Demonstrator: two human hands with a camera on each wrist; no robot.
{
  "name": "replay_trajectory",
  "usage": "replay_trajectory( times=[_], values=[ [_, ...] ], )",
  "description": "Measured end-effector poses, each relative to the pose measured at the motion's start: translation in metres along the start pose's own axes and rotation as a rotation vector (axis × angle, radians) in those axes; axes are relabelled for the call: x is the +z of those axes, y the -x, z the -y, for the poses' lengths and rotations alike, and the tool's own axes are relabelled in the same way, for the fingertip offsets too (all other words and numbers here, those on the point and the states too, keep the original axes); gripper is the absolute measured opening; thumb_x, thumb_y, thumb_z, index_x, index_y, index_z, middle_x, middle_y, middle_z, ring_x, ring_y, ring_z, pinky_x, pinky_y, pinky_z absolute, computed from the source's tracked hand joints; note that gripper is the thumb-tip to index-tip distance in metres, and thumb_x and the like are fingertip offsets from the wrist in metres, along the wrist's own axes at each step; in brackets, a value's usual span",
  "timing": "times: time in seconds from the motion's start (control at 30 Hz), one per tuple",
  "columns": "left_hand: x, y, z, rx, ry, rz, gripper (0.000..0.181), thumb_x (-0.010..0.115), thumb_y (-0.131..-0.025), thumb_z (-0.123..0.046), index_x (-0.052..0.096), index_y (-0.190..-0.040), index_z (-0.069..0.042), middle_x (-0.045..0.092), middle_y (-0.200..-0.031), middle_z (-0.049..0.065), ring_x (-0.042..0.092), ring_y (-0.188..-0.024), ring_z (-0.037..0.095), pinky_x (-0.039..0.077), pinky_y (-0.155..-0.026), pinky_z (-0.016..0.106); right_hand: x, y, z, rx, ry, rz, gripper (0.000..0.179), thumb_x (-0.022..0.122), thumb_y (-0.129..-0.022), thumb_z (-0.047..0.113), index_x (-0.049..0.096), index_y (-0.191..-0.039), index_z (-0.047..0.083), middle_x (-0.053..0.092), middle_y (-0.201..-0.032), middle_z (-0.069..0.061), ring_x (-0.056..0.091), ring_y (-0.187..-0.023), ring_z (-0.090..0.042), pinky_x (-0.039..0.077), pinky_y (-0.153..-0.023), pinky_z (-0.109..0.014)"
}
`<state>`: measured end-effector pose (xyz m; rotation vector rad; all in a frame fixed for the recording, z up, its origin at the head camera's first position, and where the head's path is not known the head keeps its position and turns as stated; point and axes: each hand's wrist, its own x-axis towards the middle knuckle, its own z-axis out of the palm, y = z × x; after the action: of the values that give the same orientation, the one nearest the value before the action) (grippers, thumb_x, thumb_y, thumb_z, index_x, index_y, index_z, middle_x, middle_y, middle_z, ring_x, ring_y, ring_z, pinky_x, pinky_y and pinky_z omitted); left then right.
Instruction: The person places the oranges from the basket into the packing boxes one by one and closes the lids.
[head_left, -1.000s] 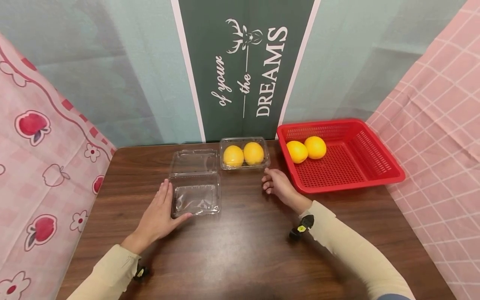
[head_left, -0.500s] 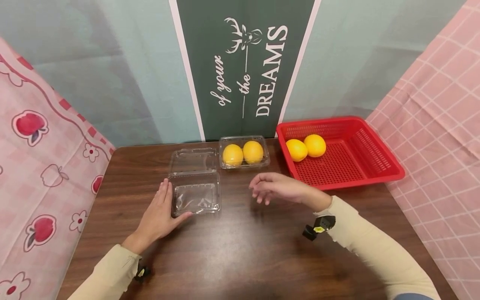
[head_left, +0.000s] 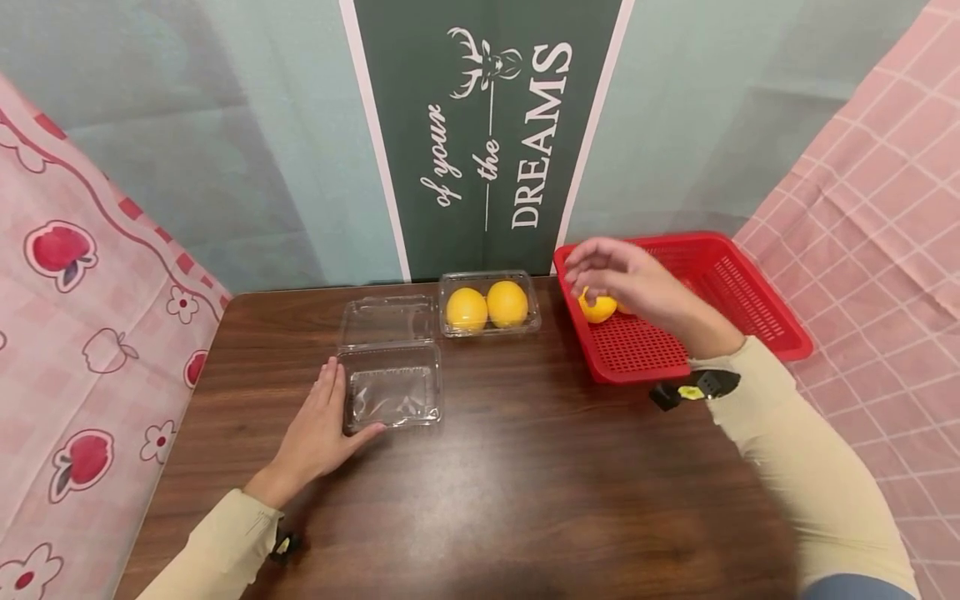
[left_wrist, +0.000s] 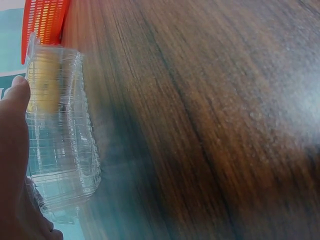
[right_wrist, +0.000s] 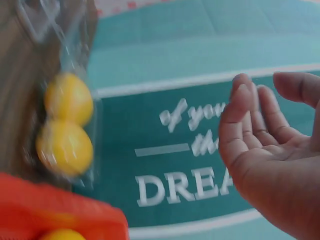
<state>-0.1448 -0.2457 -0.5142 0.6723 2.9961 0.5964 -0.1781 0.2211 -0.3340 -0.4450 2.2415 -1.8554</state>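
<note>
My left hand (head_left: 317,429) rests with fairly straight fingers against the left side of an opened clear plastic clamshell box (head_left: 393,398), thumb at its near edge. That box holds nothing, and its lid (head_left: 388,322) lies folded back. My right hand (head_left: 626,279) hovers over the left part of a red basket (head_left: 750,321), its fingers loosely bent and nothing in them, as the right wrist view also shows. Below it sits an orange (head_left: 597,308); a second orange is mostly hidden behind the hand. A second clamshell box (head_left: 531,321) holds two oranges (head_left: 507,303).
Everything stands on a dark wooden table (head_left: 450,508). A cloth backdrop (head_left: 300,150) hangs along the back edge. Pink patterned cloth (head_left: 82,358) borders the left, and pink checked cloth (head_left: 885,275) the right.
My right hand has moved from near the filled box, first toward me, then up and right over the red basket. My left hand and both boxes have stayed in place.
</note>
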Motion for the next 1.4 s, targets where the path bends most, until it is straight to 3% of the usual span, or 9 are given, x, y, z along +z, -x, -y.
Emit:
replay_trajectory(
  times=[0.23, 0.47, 0.77, 0.97, 1.2, 1.4],
  values=[
    [0.001, 0.0, 0.001, 0.003, -0.003, -0.001, 0.116, 0.069, -0.088, -0.063, 0.015, -0.154, 0.016, 0.011, -0.164, 0.033, 0.016, -0.151, 0.047, 0.022, -0.121, 0.057, -0.039, -0.015, -0.008, -0.104, -0.132, -0.19, 0.017, 0.056, -0.1, -0.004, 0.064, -0.113, 0.002, 0.069, -0.105, -0.006, 0.067, -0.091, -0.017, 0.058, -0.076, -0.025],
    [0.002, 0.0, 0.0, 0.005, -0.005, -0.005, 0.116, 0.07, -0.088, -0.063, 0.017, -0.154, 0.017, 0.011, -0.164, 0.033, 0.016, -0.151, 0.047, 0.023, -0.121, 0.058, -0.065, -0.026, -0.023, -0.058, -0.05, -0.357, 0.02, 0.052, -0.101, -0.002, 0.061, -0.119, 0.001, 0.067, -0.108, -0.003, 0.065, -0.097, -0.017, 0.056, -0.08, -0.023],
    [0.0, 0.001, -0.002, -0.014, -0.003, 0.004, 0.117, 0.069, -0.088, -0.063, 0.015, -0.155, 0.016, 0.01, -0.164, 0.032, 0.015, -0.152, 0.047, 0.021, -0.122, 0.056, -0.086, -0.034, -0.038, 0.031, 0.075, -0.421, 0.023, 0.057, -0.102, 0.006, 0.058, -0.125, 0.003, 0.065, -0.112, 0.003, 0.064, -0.101, -0.012, 0.054, -0.087, -0.018],
    [0.0, 0.0, -0.002, -0.006, -0.002, -0.006, 0.117, 0.07, -0.088, -0.062, 0.015, -0.154, 0.016, 0.011, -0.164, 0.033, 0.016, -0.151, 0.047, 0.022, -0.121, 0.057, -0.101, -0.038, -0.059, 0.101, 0.148, -0.47, 0.024, 0.057, -0.104, 0.012, 0.057, -0.127, 0.006, 0.062, -0.114, 0.005, 0.062, -0.106, -0.013, 0.053, -0.095, -0.021],
    [0.0, -0.001, -0.002, -0.007, -0.002, -0.009, 0.117, 0.07, -0.087, -0.063, 0.015, -0.155, 0.016, 0.011, -0.164, 0.033, 0.016, -0.151, 0.047, 0.022, -0.122, 0.056, -0.115, -0.038, -0.085, 0.139, 0.191, -0.51, 0.028, 0.055, -0.104, 0.009, 0.054, -0.13, -0.001, 0.063, -0.115, 0.003, 0.06, -0.103, -0.011, 0.053, -0.088, -0.018],
    [0.004, -0.001, -0.003, -0.018, -0.005, -0.005, 0.117, 0.069, -0.088, -0.063, 0.015, -0.155, 0.016, 0.011, -0.164, 0.033, 0.015, -0.152, 0.046, 0.021, -0.122, 0.056, -0.118, -0.034, -0.103, 0.179, 0.32, -0.524, 0.029, 0.056, -0.103, 0.012, 0.055, -0.13, 0.001, 0.061, -0.119, -0.001, 0.056, -0.103, -0.007, 0.048, -0.09, -0.018]
  ],
)
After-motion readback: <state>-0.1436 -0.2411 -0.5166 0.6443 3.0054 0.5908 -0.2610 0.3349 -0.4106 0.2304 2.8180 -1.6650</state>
